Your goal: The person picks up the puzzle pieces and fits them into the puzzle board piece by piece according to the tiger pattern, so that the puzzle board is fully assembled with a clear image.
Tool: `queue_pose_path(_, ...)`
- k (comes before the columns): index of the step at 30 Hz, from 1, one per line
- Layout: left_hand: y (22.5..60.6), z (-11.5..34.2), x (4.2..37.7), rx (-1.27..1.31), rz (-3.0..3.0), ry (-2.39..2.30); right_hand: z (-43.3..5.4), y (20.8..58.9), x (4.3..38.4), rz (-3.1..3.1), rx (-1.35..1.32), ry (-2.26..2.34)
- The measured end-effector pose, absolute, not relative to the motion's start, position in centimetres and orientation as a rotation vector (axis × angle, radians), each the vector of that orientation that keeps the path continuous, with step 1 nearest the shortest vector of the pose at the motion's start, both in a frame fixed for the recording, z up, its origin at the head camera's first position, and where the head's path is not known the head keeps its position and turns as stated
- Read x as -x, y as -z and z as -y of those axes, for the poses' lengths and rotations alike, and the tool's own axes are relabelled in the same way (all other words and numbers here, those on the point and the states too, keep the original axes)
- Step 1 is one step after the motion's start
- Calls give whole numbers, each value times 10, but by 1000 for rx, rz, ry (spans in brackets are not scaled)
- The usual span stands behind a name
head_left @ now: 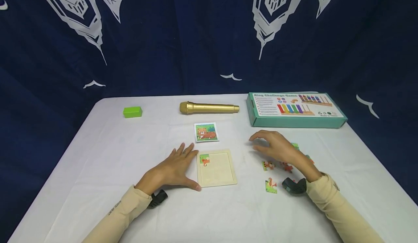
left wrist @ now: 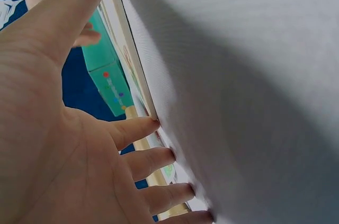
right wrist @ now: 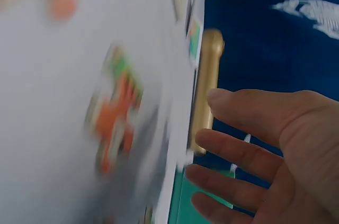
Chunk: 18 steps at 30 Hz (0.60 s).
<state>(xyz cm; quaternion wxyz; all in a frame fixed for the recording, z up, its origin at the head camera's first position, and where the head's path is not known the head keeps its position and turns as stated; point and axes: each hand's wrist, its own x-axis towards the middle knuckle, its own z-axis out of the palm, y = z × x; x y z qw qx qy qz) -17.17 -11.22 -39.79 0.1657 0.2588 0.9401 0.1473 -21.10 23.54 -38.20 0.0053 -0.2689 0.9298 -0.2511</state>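
Observation:
My left hand [head_left: 174, 168] lies spread at the left side of a square wooden puzzle tray [head_left: 217, 183], thumb at its lower left corner and index fingertip at its upper left one. One puzzle piece [head_left: 204, 160] sits in the tray's upper left corner. My right hand [head_left: 277, 146] hovers over the loose pieces on the right, fingers loosely bent and holding nothing. Below it are a striped piece [head_left: 268, 165], a reddish piece [head_left: 287, 167] and a green-edged piece [head_left: 271, 186]. Others are partly hidden behind the right hand and wrist.
A tiger picture card [head_left: 206, 132] lies just beyond the tray. Farther back are a gold microphone [head_left: 209, 108], a green block [head_left: 132, 112] at left and a teal game box [head_left: 297, 121] at right. A dark blue printed curtain [head_left: 183, 36] hangs behind the white-covered table [head_left: 98, 156].

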Motion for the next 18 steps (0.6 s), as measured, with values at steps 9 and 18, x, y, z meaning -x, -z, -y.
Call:
queue_pose_path(9,396,113,171,-740,-2676,-426,-298,376,203,-2916,651,635)
queue_pose_path(18,396,112,171,-727,-2672,-421,-319,382,202,-2861,509,607)
